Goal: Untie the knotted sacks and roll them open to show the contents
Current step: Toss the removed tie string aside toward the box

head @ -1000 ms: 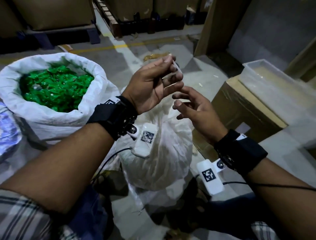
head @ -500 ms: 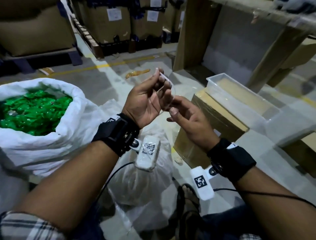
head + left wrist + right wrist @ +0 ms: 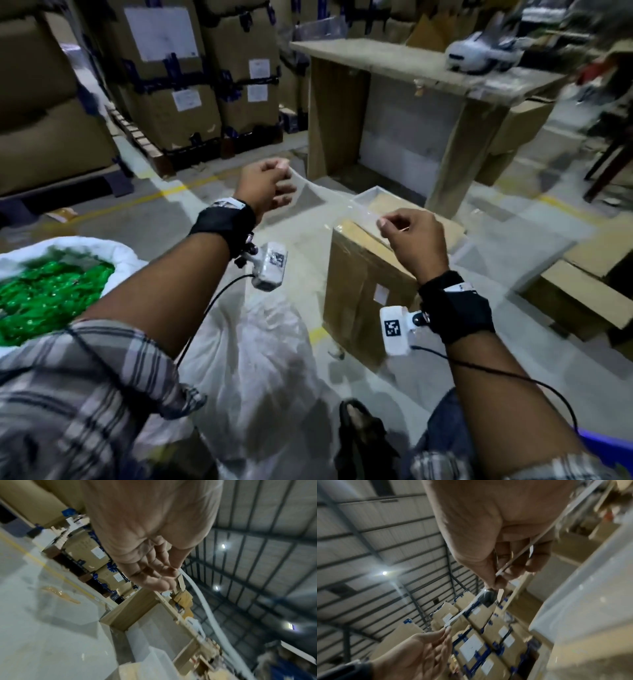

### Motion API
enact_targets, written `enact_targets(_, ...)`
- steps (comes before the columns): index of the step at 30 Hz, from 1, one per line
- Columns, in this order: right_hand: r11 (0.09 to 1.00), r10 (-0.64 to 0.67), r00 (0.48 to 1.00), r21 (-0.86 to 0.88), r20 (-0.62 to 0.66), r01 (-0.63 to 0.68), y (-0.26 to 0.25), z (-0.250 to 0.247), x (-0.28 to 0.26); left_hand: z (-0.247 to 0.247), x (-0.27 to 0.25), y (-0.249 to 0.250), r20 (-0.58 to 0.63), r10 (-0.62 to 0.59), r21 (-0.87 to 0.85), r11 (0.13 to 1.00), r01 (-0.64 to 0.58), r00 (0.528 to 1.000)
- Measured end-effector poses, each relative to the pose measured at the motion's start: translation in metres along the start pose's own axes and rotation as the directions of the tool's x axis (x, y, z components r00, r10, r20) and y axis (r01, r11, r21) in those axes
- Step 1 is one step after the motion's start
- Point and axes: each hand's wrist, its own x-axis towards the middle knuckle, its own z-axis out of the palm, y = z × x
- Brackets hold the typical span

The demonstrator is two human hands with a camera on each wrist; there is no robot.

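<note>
A thin white tie strip (image 3: 329, 195) is stretched in the air between both hands. My left hand (image 3: 282, 168) pinches its far end between thumb and fingertips, and the strip (image 3: 205, 608) trails away from that pinch. My right hand (image 3: 383, 221) pinches the near end, its other fingers curled, above the cardboard box. The right wrist view shows the strip (image 3: 465, 609) running from my right hand (image 3: 498, 580) to my left hand (image 3: 436, 635). A white sack (image 3: 260, 359) lies slumped below, between my arms. Another white sack (image 3: 102, 246), at the left, is rolled open and shows green pieces (image 3: 44, 294).
A taped cardboard box (image 3: 363, 284) stands right of the slumped sack, a clear plastic tub (image 3: 363, 197) on top. Behind are a wooden table (image 3: 394, 61) and stacked cartons on pallets (image 3: 171, 113). More flat boxes (image 3: 582, 291) lie at the right. My sandalled foot (image 3: 359, 428) is near.
My hands were close together at the strip; now they have drawn apart and the strip is pulled long between them. The head view has lifted towards the table and cartons.
</note>
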Motion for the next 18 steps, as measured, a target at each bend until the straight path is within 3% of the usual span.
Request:
enact_targets(3,0.964,0.01,0.986,-0.26,-0.168,-0.054,0.011,-0.031,0.02,0.031,0.009,-0.007,0.064,-0.023,0.234,0.972,0.008,0.998)
enact_targets(7,0.844,0.07,0.966,-0.502,-0.25,-0.191,0.025,-0.061,0.044,0.067,0.019,-0.022,0.168,0.007,0.595,0.796,-0.107,0.986)
enact_targets(10,0.782,0.104,0.965,-0.58,-0.242,-0.229,0.032,-0.071,0.054,0.089,0.023,-0.031,0.264,0.057,0.779,0.576,-0.248,0.963)
enact_targets(14,0.748,0.118,0.975,-0.63,-0.186,-0.21,0.047,-0.066,0.068,0.122,0.032,-0.053,0.355,0.043,0.829,0.446,-0.336,0.934)
enact_targets(18,0.767,0.105,0.992,-0.629,-0.067,-0.124,0.058,-0.042,0.083,0.142,0.04,-0.077,0.419,0.008,0.877,0.255,-0.407,0.908)
